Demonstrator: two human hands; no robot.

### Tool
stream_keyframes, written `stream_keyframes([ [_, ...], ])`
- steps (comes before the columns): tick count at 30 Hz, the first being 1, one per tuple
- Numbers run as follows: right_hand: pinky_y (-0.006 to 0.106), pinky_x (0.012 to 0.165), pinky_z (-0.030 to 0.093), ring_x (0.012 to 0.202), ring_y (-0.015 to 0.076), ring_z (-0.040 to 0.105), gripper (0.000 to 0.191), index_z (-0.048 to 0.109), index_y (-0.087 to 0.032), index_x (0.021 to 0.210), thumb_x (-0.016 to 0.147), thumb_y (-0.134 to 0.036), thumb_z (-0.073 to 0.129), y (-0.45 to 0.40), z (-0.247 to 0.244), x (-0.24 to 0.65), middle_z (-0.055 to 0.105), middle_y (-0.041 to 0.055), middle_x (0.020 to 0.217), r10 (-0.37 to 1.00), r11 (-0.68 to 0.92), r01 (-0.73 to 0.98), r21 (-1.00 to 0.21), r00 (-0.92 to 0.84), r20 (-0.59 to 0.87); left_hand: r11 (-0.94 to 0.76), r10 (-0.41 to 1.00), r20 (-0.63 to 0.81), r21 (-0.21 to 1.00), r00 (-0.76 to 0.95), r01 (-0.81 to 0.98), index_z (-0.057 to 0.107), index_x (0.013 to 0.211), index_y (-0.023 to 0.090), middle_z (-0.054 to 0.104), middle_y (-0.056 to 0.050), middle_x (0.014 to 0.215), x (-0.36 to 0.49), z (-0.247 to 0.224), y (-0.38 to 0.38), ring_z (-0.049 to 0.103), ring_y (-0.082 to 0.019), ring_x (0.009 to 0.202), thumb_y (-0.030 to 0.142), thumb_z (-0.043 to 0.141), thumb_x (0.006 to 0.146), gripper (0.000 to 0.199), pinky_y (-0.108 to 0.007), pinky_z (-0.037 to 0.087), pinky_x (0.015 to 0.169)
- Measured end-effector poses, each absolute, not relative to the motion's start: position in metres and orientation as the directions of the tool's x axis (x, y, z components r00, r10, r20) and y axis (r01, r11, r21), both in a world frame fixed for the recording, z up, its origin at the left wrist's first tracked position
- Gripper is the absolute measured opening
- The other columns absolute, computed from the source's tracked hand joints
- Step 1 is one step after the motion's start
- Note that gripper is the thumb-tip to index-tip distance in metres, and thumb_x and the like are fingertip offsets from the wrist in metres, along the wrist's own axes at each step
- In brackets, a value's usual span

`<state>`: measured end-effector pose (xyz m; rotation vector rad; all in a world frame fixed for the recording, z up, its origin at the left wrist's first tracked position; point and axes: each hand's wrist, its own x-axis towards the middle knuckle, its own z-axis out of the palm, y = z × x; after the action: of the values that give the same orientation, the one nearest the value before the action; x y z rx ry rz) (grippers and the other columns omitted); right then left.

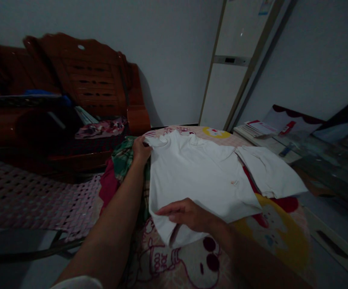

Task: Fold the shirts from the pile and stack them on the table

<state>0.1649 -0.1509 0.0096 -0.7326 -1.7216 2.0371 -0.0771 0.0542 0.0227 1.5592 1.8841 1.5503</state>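
Note:
A white T-shirt (192, 172) lies spread on a patterned cloth, its left side folded inward and its near edge partly lifted. My left hand (142, 150) is closed on the shirt's far left corner, by the shoulder. My right hand (188, 214) rests on the near left part of the shirt, fingers stretched out toward the left edge and thumb a little apart. Right of the shirt lies another white folded garment (271, 170). Green plaid cloth (122, 158) and dark pink cloth (109, 182) are heaped beside my left forearm.
The round table wears a cartoon-printed cover (161, 261). To the left stand a woven chair (41, 196) and a carved wooden sofa (92, 76) with cloth on it. A tall white cabinet-like unit (228, 88) is behind; a glass-topped stand (327, 160) is at right.

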Motion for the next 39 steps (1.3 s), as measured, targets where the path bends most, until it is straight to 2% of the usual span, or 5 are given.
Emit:
stream_keyframes([
  [12, 0.022, 0.076, 0.05, 0.08, 0.0124, 0.067, 0.04, 0.071, -0.015, 0.11, 0.079, -0.039, 0.072, -0.151, 0.018, 0.161, 0.072, 0.0062, 0.095, 0.265, -0.161, 0.175, -0.971, -0.94, -0.213, -0.379, 0.898, 0.439, 0.743, 0.027, 0.551, 0.065, 0.113, 0.016, 0.059, -0.013, 0.13, -0.032, 0.05, 0.015, 0.054, -0.028, 0.121, 0.031, 0.061, 0.077, 0.039, -0.041, 0.042, 0.105],
  [18, 0.02, 0.058, 0.047, 0.061, 0.0099, 0.061, 0.02, 0.072, -0.014, 0.094, 0.082, -0.029, 0.065, -0.127, 0.03, 0.194, 0.068, 0.0013, 0.075, 0.571, -0.004, 0.337, -0.941, -0.772, -0.279, -0.379, 0.924, 0.227, 0.644, 0.308, 0.664, 0.061, 0.118, 0.016, 0.054, -0.018, 0.137, 0.008, 0.004, -0.001, 0.043, -0.034, 0.134, 0.031, 0.066, 0.074, 0.047, -0.046, 0.035, 0.11],
  [26, 0.03, 0.078, 0.044, 0.094, 0.0218, 0.065, 0.019, 0.07, -0.016, 0.091, 0.089, -0.026, 0.054, -0.09, 0.053, 0.297, 0.072, 0.0118, 0.099, 1.0, -0.004, 0.998, -0.062, 0.005, 0.005, -0.367, 0.93, 0.181, 0.445, 0.319, 0.817, 0.06, 0.119, 0.018, 0.051, -0.019, 0.14, 0.005, -0.009, 0.004, 0.041, -0.038, 0.135, 0.028, 0.066, 0.074, 0.047, -0.052, 0.029, 0.111],
  [34, 0.029, 0.08, 0.043, 0.103, 0.0237, 0.063, 0.024, 0.062, -0.015, 0.105, 0.087, -0.03, 0.056, -0.091, 0.04, 0.333, 0.069, 0.0123, 0.11, 0.995, -0.068, 0.995, 0.078, 0.073, -0.065, -0.683, 0.588, -0.027, 0.519, 0.809, 0.514, 0.066, 0.093, 0.02, 0.069, -0.005, 0.088, 0.061, 0.056, -0.079, 0.065, -0.02, 0.079, 0.038, 0.063, 0.08, 0.022, -0.029, 0.047, 0.075],
  [39, 0.029, 0.081, 0.042, 0.105, 0.0236, 0.062, 0.024, 0.063, -0.015, 0.103, 0.085, -0.012, 0.047, -0.09, 0.041, 0.337, 0.068, 0.0126, 0.11, 0.992, -0.122, 0.989, 0.083, 0.125, -0.034, -0.88, 0.383, -0.134, 0.25, 0.914, 0.405, 0.057, 0.115, 0.015, 0.064, -0.015, 0.109, 0.093, 0.056, -0.147, 0.062, -0.028, 0.095, 0.038, 0.071, 0.075, 0.049, -0.035, 0.049, 0.077],
])
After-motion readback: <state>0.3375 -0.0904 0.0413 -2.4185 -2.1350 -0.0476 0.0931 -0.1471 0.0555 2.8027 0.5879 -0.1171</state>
